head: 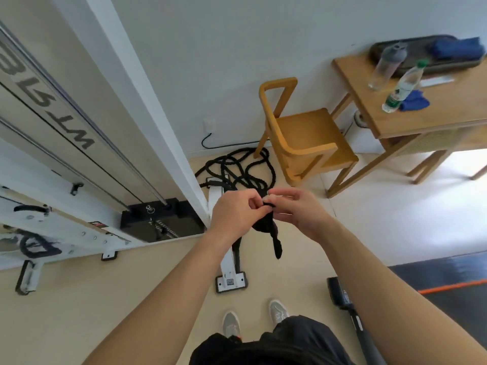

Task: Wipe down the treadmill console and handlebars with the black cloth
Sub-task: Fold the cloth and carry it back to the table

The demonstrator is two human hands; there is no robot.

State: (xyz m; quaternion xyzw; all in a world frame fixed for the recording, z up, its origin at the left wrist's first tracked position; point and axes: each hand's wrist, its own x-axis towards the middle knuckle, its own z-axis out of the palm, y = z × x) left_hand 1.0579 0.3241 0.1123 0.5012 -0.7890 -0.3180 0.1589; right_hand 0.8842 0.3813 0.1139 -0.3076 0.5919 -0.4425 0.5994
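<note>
— Both hands are up in front of the person: the left hand [235, 213] and the right hand [295, 212] meet at chest height, fingertips pinched together on the top edge of the black cloth [268, 227].

— Is it spread out?

— No, bunched. It hangs down between the hands in a twisted strip, its tail dangling free over the floor (nothing under it but a white base bar [228, 256] of the gym machine).

— And the grip?

— Each hand is closed on the cloth, thumb against forefinger, the two pinches almost touching.

— What's around them?

— A white cable machine [87, 143] on the left, with a black weight stack [160, 219] at its foot. A coiled black battle rope [237, 167] lies on the floor beyond the hands, just beside a wooden chair [305, 140]. Further right, a wooden table [434, 111] holds two bottles [403, 85] and a blue rag [415, 101]. Grey sneakers [232, 325] below.
</note>
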